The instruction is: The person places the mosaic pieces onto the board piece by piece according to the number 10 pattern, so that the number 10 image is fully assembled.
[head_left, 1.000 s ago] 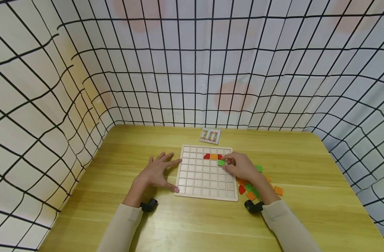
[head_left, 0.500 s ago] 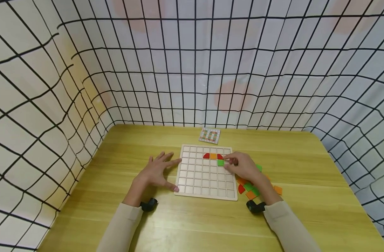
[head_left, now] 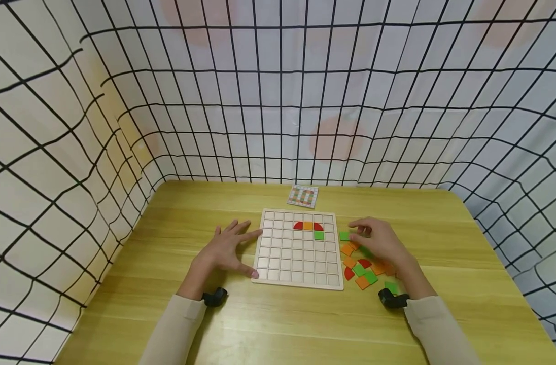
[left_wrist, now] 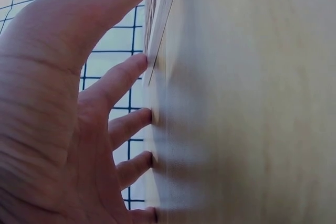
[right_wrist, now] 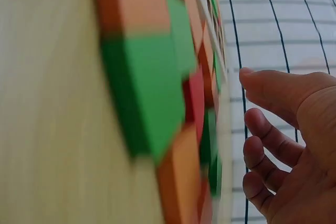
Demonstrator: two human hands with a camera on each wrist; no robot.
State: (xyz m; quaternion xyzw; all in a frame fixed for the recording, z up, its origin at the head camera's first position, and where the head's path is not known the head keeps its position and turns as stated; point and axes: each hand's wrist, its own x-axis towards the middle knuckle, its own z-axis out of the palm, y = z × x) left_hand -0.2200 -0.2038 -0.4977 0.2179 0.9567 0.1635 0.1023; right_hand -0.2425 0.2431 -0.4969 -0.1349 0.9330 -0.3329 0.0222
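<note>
A pale wooden grid board (head_left: 289, 256) lies flat on the table. In its upper rows sit two red rounded tiles, with an orange square tile (head_left: 308, 226) between them, and a green square tile (head_left: 319, 235) below the right red one. My left hand (head_left: 225, 248) spreads straight fingers on the table, thumb and index finger touching the board's left edge. Right of the board, my right hand (head_left: 378, 241) hovers over loose tiles, near a green tile (head_left: 344, 236). The right wrist view shows its loosely bent fingers (right_wrist: 262, 153) holding nothing. The hand and forearm hide some tiles.
Loose orange, green and red tiles (head_left: 362, 282) lie scattered by the board's right side. A small patterned card (head_left: 303, 196) rests behind the board. Black-and-white grid cloth (head_left: 241, 116) walls the table's (head_left: 269, 324) back and sides.
My right hand has moved right, off the board to above the loose tiles, uncovering the green tile placed on the grid. The left hand stays at the board's edge.
</note>
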